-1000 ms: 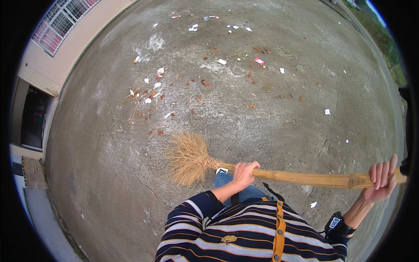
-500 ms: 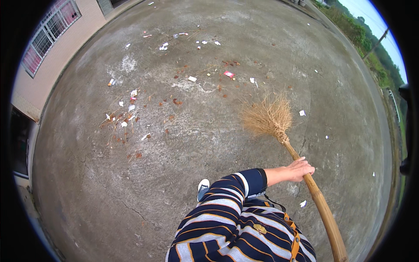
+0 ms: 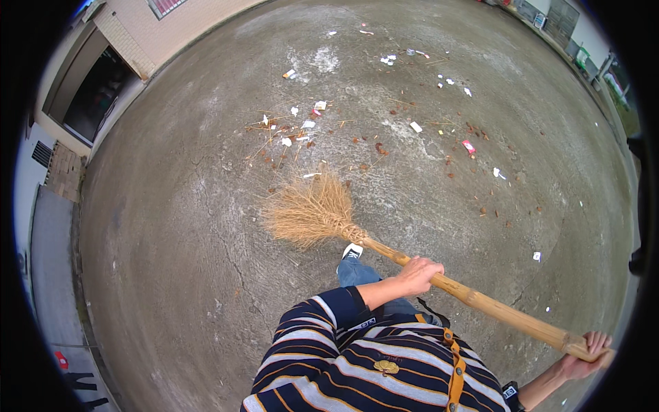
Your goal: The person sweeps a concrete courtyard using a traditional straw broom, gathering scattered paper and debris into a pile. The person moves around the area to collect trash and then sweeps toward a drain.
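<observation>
My left hand (image 3: pixel 419 273) is closed around the upper-middle part of the bamboo handle (image 3: pixel 508 314) of a straw broom. At the lower right, my right hand (image 3: pixel 583 358) grips the handle near its end. The bristle head (image 3: pixel 305 209) fans out over the concrete, left of my sneaker (image 3: pixel 351 254), just short of scattered litter: white paper scraps (image 3: pixel 308 124), dry brown leaves (image 3: pixel 381 150), thin stalks and a pink packet (image 3: pixel 469 147).
The concrete yard (image 3: pixel 192 261) has cracks and pale patches. A pink-walled building (image 3: pixel 137 34) with a dark open doorway (image 3: pixel 93 89) and barred window stands at upper left, beside a paved strip (image 3: pixel 51 261). A white structure (image 3: pixel 583 31) and greenery are at upper right.
The broom head has swung from the right half a second ago back to the left. My right hand has come back into view on the handle. The camera's view of the yard has turned.
</observation>
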The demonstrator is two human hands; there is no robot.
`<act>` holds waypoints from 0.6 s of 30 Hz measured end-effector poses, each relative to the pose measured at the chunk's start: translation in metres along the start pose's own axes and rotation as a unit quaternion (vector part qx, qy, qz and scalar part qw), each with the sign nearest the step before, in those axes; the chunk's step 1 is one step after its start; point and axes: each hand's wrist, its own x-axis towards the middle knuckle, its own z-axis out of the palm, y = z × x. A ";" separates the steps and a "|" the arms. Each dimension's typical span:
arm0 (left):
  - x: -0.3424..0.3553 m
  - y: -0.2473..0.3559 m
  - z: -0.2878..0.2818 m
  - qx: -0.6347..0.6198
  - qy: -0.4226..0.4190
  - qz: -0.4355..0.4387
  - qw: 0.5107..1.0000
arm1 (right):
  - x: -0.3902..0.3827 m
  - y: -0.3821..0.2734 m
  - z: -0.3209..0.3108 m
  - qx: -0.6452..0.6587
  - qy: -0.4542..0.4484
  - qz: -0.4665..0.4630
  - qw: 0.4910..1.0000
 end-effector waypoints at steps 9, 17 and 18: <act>-0.217 -0.228 -0.202 0.181 0.173 -0.409 0.878 | 0.044 0.422 0.145 -0.074 -0.058 0.403 0.910; -0.143 -0.270 -0.227 0.147 0.024 -0.388 0.909 | 0.100 0.451 0.150 -0.167 0.023 0.368 0.915; -0.111 -0.261 -0.219 0.138 -0.019 -0.348 0.927 | 0.110 0.421 0.141 -0.187 0.054 0.326 0.925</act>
